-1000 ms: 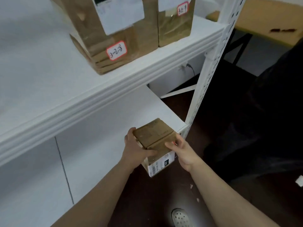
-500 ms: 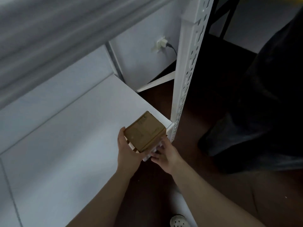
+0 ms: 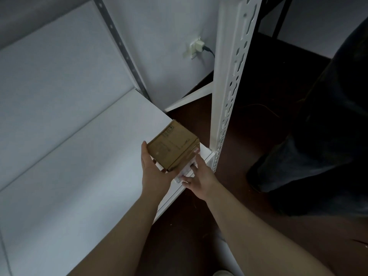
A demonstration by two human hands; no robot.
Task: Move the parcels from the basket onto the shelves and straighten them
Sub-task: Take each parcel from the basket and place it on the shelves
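A small brown cardboard parcel (image 3: pixel 174 145) with a white label on its near side sits at the front right corner of the low white shelf (image 3: pixel 83 160), close to the upright post. My left hand (image 3: pixel 154 170) grips its left side, thumb along the near edge. On the labelled near face, my right hand (image 3: pixel 199 178) presses with spread fingers. The basket is out of view.
A white perforated shelf post (image 3: pixel 229 96) rises just right of the parcel. Behind it a wall socket with a plug and black cable (image 3: pixel 197 47) shows. A dark bulky mass (image 3: pixel 318 146) fills the right side over dark brown floor. A shoe tip (image 3: pixel 222 272) is at the bottom.
The view dropped from the upper shelf with its labelled boxes to the low shelf. Both hands carried the parcel in over the shelf's front right corner.
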